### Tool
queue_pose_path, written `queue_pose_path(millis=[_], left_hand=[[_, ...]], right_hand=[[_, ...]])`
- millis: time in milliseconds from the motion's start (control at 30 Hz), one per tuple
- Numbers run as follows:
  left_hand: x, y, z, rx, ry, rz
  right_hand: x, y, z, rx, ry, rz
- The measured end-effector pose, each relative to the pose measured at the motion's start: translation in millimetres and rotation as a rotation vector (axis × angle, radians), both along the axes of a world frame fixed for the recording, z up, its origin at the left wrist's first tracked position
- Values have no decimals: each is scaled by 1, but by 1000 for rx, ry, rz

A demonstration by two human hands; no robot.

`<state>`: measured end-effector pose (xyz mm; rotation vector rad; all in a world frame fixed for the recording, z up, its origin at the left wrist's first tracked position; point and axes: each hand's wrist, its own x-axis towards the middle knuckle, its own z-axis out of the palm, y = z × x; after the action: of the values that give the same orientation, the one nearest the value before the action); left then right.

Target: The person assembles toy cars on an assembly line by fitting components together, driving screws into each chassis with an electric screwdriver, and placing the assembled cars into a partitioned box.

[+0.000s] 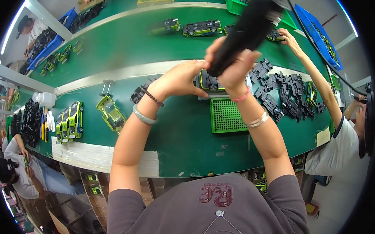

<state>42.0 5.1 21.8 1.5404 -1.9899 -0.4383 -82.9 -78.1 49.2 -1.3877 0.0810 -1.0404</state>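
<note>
My right hand (234, 67) is wrapped round a thick black electric screwdriver (250, 32), which slants with its lower end over the work. Under it lies a toy car (210, 81) with its black underside up. My left hand (182, 77) grips this car from the left, thumb on the near side and fingers on the far side. The driver's tip and any screw are hidden. Just in front of the car sits a green perforated tray (213, 122). Left of my left wrist lie a black chassis part (138, 94) and a yellow-green car body shell (112, 114).
Black chassis parts (275, 85) are heaped on the right. Several yellow-green cars (74, 119) stand at left beside a white strip (107, 157). Beyond a pale rail, overturned cars (201, 28) lie on the green belt. A co-worker's hand (291, 41) reaches a car there.
</note>
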Motion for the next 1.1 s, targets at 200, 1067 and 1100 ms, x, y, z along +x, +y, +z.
queue_pose_path(millis=[200, 1067, 1100], left_hand=[[3, 4, 13, 84, 14, 28], [42, -88, 49, 10, -274, 170], [32, -98, 45, 24, -281, 134]], right_hand=[[-93, -9, 35, 29, -4, -186], [-211, -11, -52, 138, 29, -391], [-210, -13, -52, 115, -12, -374]])
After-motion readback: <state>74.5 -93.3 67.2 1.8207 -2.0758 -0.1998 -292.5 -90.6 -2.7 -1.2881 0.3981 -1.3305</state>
